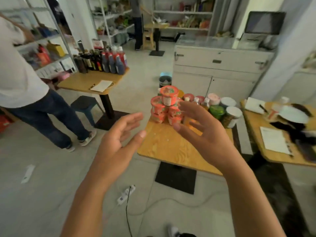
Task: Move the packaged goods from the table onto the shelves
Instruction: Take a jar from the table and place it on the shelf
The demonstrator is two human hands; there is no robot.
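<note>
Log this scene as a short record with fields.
left hand: open, holds nothing, raised before the table
right hand: open, fingers spread, in front of the cups
cups: red, stacked in tiers on the table's far left
jars: right of the cups, same table
table: wooden top, black foot
shelves: at left, partly stocked
bystander: at left, by another table
</note>
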